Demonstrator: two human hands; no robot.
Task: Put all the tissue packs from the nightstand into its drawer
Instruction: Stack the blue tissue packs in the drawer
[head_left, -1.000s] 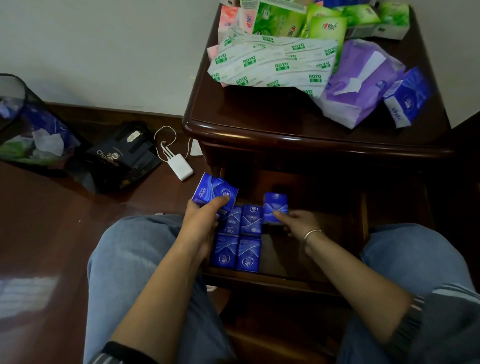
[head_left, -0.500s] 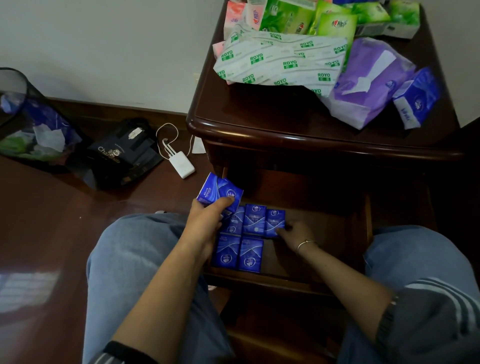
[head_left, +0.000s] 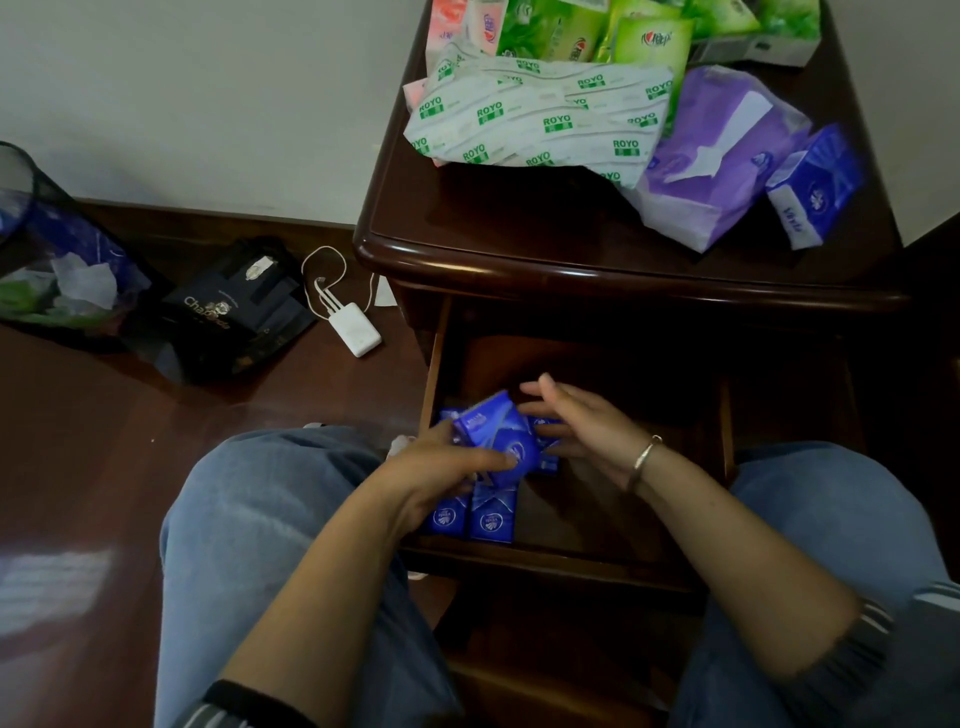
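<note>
The dark wooden nightstand (head_left: 519, 244) has its drawer (head_left: 597, 551) pulled out towards me. Several small blue tissue packs (head_left: 491, 519) lie in rows at the drawer's left side. My left hand (head_left: 441, 467) grips two blue packs (head_left: 498, 431) above those rows. My right hand (head_left: 582, 426) hovers beside them with fingers spread, holding nothing. On the nightstand top lie a white-and-green pack (head_left: 535, 124), a purple pack (head_left: 717, 156), a blue pack (head_left: 815, 187), green packs (head_left: 649, 36) and pink packs (head_left: 457, 26).
My knees in blue jeans flank the drawer. On the floor at the left are a white charger with its cable (head_left: 353, 327), a black bag (head_left: 234, 312) and a mesh bin (head_left: 36, 244) with rubbish. A wall stands behind.
My right hand let go of the blue pack it set in the drawer and lifted, fingers spread. My left hand brought its two packs right, over the rows.
</note>
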